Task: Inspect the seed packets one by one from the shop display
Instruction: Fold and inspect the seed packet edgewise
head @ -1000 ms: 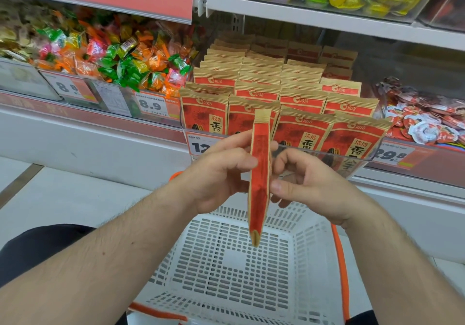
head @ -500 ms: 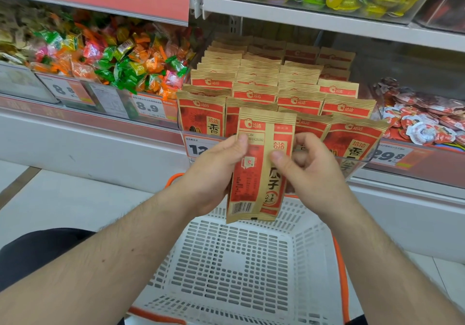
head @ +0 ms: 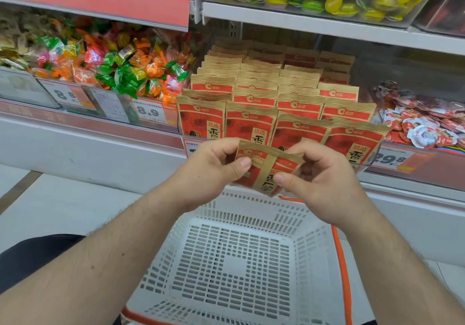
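Before shelf tags (head: 150, 111) reading 8.9, both hands (head: 208, 171) (head: 324, 181) pinch a red 洽洽 seed packet (head: 264, 171), fingers curled.

red-and-tan seed packet (head: 264, 171), white slotted basket (head: 234, 262)

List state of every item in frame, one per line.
Seed packet: off the display, tilted, held over the basket by both hands.
Left hand: pinches the packet's left edge.
Right hand: pinches its right edge.
Basket: white, nothing visible inside.
Shelved seed packets: upright in rows.
Wrapped candies: heaped in their bin.
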